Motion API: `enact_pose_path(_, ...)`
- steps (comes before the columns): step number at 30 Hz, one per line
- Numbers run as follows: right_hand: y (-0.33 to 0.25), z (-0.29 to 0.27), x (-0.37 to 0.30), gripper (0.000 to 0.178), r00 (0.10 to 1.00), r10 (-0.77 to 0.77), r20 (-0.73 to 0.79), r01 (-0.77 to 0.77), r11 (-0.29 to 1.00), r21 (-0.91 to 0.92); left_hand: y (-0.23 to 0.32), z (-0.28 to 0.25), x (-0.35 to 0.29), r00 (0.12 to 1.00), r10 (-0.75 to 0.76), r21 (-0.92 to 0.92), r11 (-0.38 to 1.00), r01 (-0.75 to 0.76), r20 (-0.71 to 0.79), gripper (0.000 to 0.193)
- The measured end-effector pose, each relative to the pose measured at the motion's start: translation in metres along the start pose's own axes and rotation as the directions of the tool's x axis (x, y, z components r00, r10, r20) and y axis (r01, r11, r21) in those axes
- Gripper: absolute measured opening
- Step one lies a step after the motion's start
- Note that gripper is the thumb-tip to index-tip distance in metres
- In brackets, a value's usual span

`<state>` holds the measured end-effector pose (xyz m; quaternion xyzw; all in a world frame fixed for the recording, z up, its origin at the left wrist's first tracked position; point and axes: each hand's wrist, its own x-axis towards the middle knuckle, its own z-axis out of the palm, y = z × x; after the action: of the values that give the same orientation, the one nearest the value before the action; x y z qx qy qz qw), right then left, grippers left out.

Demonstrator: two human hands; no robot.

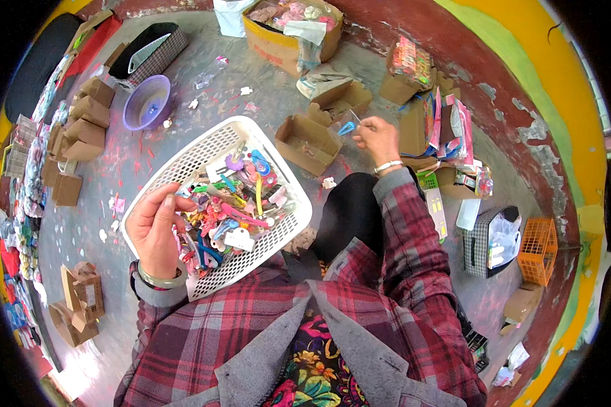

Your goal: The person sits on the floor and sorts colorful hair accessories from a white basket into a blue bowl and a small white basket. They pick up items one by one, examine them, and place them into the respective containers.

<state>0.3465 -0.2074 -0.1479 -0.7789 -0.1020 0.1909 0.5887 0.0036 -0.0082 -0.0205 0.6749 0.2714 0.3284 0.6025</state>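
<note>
White perforated plastic basket [283, 234]: slanted by the red-grey plaid jacket [251, 325]; more tilt could spill its multicoloured heap of small pieces [227, 203].
Left hand [155, 227]: at the rim, thumb and fingers close; cannot tell whether pinching anything.
Right hand [379, 139]: pinching a small clear-and-blue plastic packet [347, 128] near the open brown cardboard box [297, 160]; loosening could drop it.

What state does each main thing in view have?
White perforated plastic basket: open, filled with colourful small items.
Small blue loop-shaped item: held by the right hand.
Left hand: fingers bent, at the basket's left side.
Brown rectangular cardboard box beside the basket: open.
Purple round plastic basin: open, upright.
Large brown cardboard carton: open, filled.
</note>
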Motion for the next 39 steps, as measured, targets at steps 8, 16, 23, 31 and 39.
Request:
enact_pose_path(8, 0.008, 0.016, 0.000, 0.021, 0.999, -0.001, 0.032, 0.001, 1.000, -0.004, 0.004, 0.024, -0.002, 0.992, -0.031, -0.019, 0.999, 0.034, 0.124, 0.021)
enact_pose_path(16, -0.018, -0.044, -0.070, 0.020, 0.997, -0.077, 0.010, 0.077, 0.997, -0.014, -0.002, 0.046, 0.003, 0.976, -0.017, -0.109, 0.993, 0.041, 0.216, 0.021)
enact_pose_path(23, 0.051, -0.161, -0.155, 0.020, 0.955, 0.098, -0.280, -0.102, 0.995, 0.000, -0.011, 0.053, 0.011, 0.967, -0.030, -0.135, 0.989, 0.066, 0.253, 0.023)
enact_pose_path(31, 0.206, -0.289, -0.308, 0.013, 0.694, 0.400, -0.599, -0.425, 0.899, 0.108, -0.016, 0.053, 0.008, 0.948, 0.020, -0.142, 0.989, 0.027, 0.317, 0.023)
enact_pose_path(39, 0.339, -0.306, -0.427, 0.012, 0.693, 0.421, -0.585, -0.658, 0.702, -0.274, -0.012, 0.062, 0.011, 0.926, 0.003, -0.095, 0.995, 0.036, 0.377, 0.023)
